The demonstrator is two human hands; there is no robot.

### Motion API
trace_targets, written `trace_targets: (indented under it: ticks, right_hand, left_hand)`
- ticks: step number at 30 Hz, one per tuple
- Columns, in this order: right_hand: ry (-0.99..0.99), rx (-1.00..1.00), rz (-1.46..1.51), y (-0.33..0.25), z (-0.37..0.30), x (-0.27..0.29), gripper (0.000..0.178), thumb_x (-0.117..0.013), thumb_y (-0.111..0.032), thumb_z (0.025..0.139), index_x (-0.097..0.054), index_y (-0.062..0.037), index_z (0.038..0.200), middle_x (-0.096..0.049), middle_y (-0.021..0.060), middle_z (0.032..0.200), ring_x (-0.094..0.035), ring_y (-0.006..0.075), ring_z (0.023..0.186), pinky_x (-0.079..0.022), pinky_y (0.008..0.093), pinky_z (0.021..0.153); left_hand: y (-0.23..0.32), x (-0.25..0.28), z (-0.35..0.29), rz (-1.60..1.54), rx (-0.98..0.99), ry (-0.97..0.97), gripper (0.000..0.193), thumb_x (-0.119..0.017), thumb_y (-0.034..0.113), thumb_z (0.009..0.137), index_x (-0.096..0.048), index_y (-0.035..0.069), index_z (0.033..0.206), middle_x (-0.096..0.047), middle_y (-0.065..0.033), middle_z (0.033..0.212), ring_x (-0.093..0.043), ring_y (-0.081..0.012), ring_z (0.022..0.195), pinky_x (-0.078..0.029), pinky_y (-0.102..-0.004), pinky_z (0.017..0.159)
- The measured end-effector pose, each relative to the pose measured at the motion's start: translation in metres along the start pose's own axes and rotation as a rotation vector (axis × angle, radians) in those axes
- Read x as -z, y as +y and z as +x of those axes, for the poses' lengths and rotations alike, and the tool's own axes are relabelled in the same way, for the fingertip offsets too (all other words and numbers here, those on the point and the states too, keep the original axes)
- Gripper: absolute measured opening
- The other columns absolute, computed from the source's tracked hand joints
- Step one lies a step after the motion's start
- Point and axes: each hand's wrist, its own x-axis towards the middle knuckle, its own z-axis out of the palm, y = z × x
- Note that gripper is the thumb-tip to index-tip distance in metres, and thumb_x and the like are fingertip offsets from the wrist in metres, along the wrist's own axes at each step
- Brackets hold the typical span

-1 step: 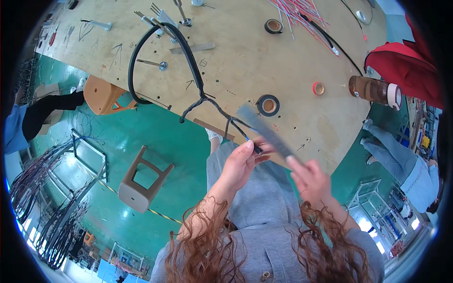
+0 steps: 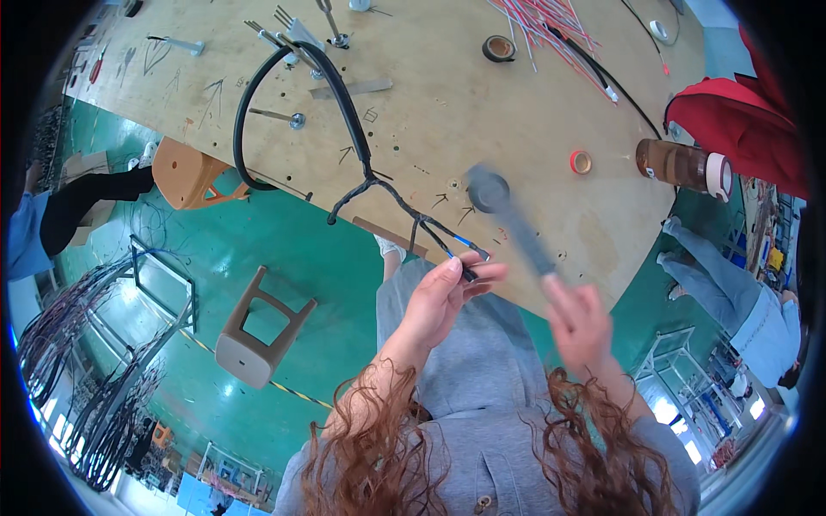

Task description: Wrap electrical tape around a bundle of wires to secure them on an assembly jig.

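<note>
My left hand [image 2: 439,297] is closed in a pinch on one thin branch of a black wire harness [image 2: 354,120], near its black end. Beside my fingertips a second branch [image 2: 465,242] shows a bit of blue and a dark end. From there the harness runs up to a thick black sleeve that loops over the table. Held in my right hand [image 2: 581,322] is a long flat grey strip [image 2: 529,236], ruler-like and blurred by motion. Its far part passes in front of a black tape roll [image 2: 489,191]. The strip does not touch the harness.
Metal posts [image 2: 297,120] stand on the wooden table [image 2: 430,112]. Another black tape roll [image 2: 499,48], a red tape roll [image 2: 581,162], pink wires [image 2: 551,26] and a brown bottle [image 2: 680,165] lie there. Stools [image 2: 258,340] stand on the floor; other people are at both sides.
My right hand has moved a little to the right with the grey strip, whose far end has swung up and right, away from my left fingers. My left hand has stayed in place.
</note>
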Motion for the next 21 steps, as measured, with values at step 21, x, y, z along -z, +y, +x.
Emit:
trace_targets:
  ticks: [21]
  right_hand:
    - [-0.683, 0.113, 0.658, -0.070, 0.125, -0.037, 0.026, -0.047, -0.025, 0.092, -0.061, -0.0029, 0.092, -0.051, -0.0006, 0.063, -0.049, 0.0063, 0.061, -0.040, 0.0234, 0.054]
  left_hand:
    - [0.004, -0.017, -0.047, 1.060, -0.246, 0.355, 0.025, -0.032, 0.018, 0.097, -0.046, 0.003, 0.082, -0.045, -0.0008, 0.056, -0.046, -0.0098, 0.052, -0.040, -0.0247, 0.053]
